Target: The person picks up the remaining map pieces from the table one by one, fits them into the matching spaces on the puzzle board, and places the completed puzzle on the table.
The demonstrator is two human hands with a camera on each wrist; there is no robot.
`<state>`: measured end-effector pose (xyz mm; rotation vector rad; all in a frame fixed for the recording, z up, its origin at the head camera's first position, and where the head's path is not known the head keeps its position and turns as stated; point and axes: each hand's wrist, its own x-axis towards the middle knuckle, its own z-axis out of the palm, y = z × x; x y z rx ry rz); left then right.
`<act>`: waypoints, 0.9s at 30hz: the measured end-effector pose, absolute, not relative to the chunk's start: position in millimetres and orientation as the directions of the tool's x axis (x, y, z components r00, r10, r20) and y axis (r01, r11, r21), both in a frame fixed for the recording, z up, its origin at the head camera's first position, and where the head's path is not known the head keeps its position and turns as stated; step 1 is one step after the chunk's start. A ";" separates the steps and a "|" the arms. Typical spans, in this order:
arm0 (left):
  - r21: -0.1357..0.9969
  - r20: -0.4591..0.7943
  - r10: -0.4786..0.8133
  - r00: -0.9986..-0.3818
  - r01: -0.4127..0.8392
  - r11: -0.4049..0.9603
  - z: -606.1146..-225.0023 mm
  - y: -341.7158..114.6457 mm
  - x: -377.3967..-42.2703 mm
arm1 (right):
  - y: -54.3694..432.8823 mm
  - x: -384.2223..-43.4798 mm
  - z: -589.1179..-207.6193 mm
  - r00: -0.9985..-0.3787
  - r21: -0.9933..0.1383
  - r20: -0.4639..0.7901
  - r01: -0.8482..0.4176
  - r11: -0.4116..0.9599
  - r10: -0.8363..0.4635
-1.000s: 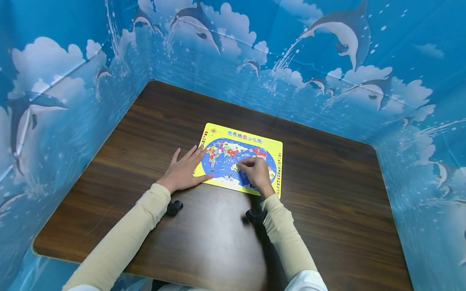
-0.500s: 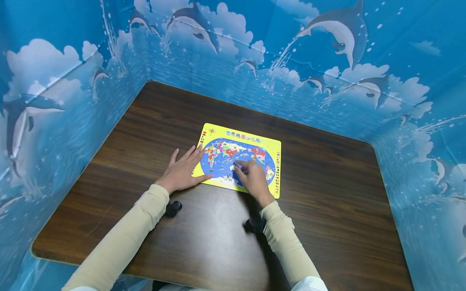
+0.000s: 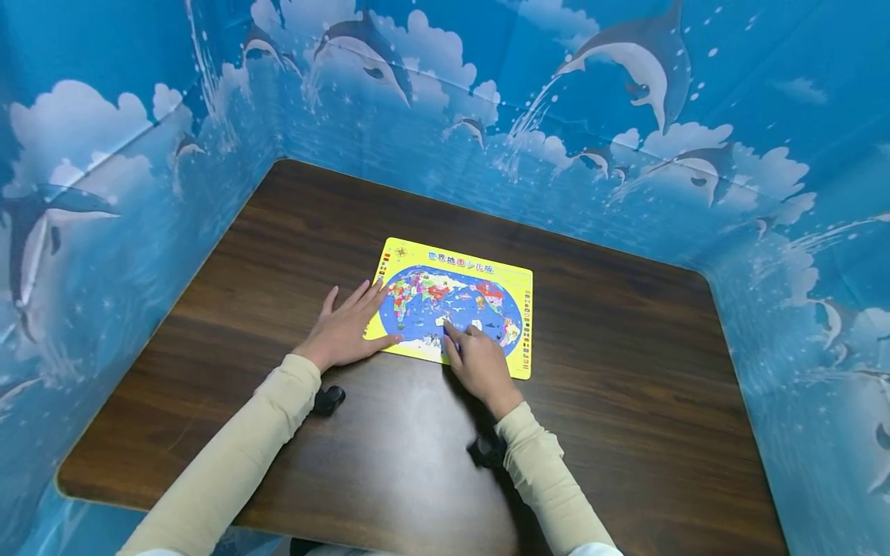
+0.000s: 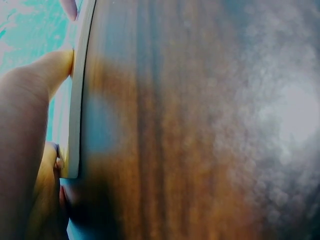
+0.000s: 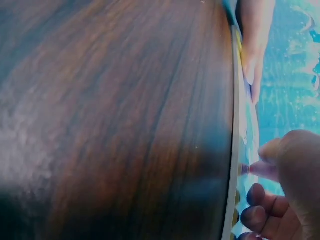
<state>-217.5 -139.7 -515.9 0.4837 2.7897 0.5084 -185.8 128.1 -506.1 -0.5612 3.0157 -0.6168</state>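
A yellow-bordered world map puzzle board (image 3: 516,281) with a blue oval sea lies flat on the dark wooden table. Spread across its left edge is my left hand (image 3: 343,330), fingers straight and thumb along the near edge. My right hand (image 3: 483,369) is over the lower middle; its index fingertip presses at a small pale Australia-shaped piece (image 3: 441,320), partly covering it. The other right fingers (image 5: 275,205) are loosely curled with nothing in them. A white patch (image 3: 476,323) shows in the sea just right of that piece. In the left wrist view the board's side edge (image 4: 76,100) shows by the thumb.
The wooden table (image 3: 626,371) extends all around the board. Blue dolphin-print cloth (image 3: 445,154) hangs behind and at both sides. A black wrist camera (image 3: 329,400) sits at the left wrist, and another black camera (image 3: 487,450) at the right.
My right thumb and fingertips, pinched together over the pale piece a second ago, have parted, and the index finger now points down on it. My left hand stays put; the view has shifted slightly.
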 end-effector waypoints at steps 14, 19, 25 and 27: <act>0.395 -0.107 0.367 -0.924 0.299 0.869 -518.7 -138.6 -196.5 | 116.3 -167.0 -507.6 -0.913 -0.394 0.195 -0.407 0.824 -0.358; 0.392 -0.095 0.367 -0.925 0.304 0.868 -525.5 -138.6 -186.8 | 95.8 -155.0 -501.0 -0.859 -0.371 0.231 -0.512 0.775 -0.457; 0.384 -0.053 0.382 -0.923 0.334 0.861 -519.3 -138.7 -190.4 | 78.2 -153.5 -488.5 -0.783 -0.335 0.315 -0.621 0.709 -0.537; 0.385 -0.042 0.381 -0.924 0.337 0.860 -514.6 -138.9 -193.2 | 80.1 -155.8 -485.0 -0.789 -0.313 0.351 -0.606 0.731 -0.504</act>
